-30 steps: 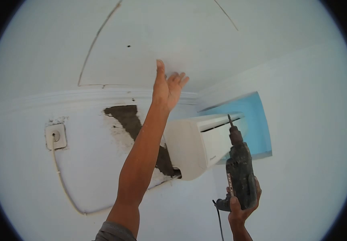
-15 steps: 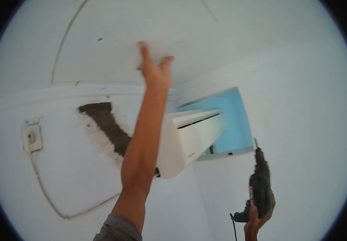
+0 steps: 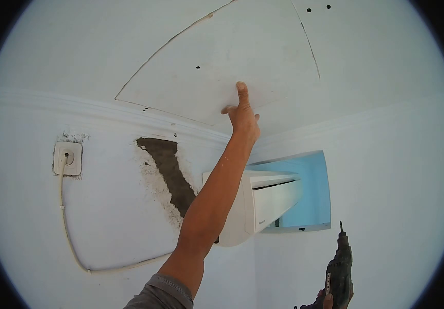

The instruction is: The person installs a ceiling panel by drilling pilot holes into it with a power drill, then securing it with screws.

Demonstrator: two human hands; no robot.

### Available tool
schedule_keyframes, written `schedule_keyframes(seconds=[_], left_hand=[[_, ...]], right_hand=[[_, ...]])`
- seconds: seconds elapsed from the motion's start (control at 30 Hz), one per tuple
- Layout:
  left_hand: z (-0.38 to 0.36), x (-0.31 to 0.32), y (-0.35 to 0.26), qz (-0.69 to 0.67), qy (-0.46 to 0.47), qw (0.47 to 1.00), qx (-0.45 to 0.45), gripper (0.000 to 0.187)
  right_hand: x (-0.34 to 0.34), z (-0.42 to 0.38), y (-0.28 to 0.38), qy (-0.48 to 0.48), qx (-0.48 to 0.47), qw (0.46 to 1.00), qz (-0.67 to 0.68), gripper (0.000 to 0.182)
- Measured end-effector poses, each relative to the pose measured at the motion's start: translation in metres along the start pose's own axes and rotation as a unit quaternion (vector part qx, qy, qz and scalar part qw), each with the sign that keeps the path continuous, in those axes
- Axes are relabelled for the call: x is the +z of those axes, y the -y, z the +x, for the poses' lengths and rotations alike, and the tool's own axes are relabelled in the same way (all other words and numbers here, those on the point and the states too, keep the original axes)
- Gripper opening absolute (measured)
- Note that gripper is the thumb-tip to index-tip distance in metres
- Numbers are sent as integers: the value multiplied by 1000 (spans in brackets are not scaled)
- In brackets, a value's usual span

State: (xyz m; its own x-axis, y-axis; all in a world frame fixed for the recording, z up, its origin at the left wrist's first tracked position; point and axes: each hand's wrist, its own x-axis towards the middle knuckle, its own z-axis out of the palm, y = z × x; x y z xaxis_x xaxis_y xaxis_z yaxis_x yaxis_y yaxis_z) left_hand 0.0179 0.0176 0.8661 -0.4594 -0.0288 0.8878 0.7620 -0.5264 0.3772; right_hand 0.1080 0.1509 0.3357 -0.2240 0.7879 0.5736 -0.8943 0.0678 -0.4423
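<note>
My left hand (image 3: 244,116) is raised against the white ceiling panel (image 3: 217,51), its fingers spread and nothing held in it. Thin cut lines edge this panel, and a small dark hole shows in it. At the lower right, my right hand (image 3: 329,301) grips a dark power drill (image 3: 339,270) with its bit pointing up. The drill is apart from the wall opening above it. Part of my right hand is cut off by the frame's bottom edge.
A white air conditioner (image 3: 276,198) juts out behind my left forearm, beside a blue-lined wall opening (image 3: 312,188). On the left wall are a socket (image 3: 67,158) with a plugged-in cable (image 3: 63,206) and a dark patch of mortar (image 3: 168,165).
The view has shifted, showing more of the ceiling with its cut lines. My left hand now appears farther right and lower. The drill in my right hand sits lower in view.
</note>
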Motion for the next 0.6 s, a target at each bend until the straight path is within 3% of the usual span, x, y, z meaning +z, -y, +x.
schedule_keyframes(seconds=[0.13, 0.23, 0.3, 0.33, 0.43, 0.5, 0.53, 0.6], left_hand=[[-3, -2, 0, -14, -35, 999, 14, 142], [12, -18, 10, 59, -83, 995, 21, 141], [26, -29, 15, 17, -19, 998, 55, 152], [27, -32, 15, 21, -32, 998, 49, 152], [24, -30, 7, 58, -74, 996, 1, 148], [28, -32, 7, 102, -132, 986, 20, 128], [29, -35, 8, 102, -133, 986, 12, 128], [25, -50, 12, 101, -82, 991, 11, 109]], right_hand=[[4, -5, 18, -22, 16, 1000, 16, 59], [5, -4, 49, -7, 54, 998, -11, 63], [12, -2, 71, 0, 67, 998, 0, 66], [7, 0, 62, -36, 71, 997, -7, 65], [-11, 3, 56, -3, 90, 995, -40, 64], [-15, 4, 55, -13, 113, 992, -49, 62], [-13, 5, 57, -22, 109, 992, -55, 61], [-18, 7, 56, -47, 112, 990, -75, 59]])
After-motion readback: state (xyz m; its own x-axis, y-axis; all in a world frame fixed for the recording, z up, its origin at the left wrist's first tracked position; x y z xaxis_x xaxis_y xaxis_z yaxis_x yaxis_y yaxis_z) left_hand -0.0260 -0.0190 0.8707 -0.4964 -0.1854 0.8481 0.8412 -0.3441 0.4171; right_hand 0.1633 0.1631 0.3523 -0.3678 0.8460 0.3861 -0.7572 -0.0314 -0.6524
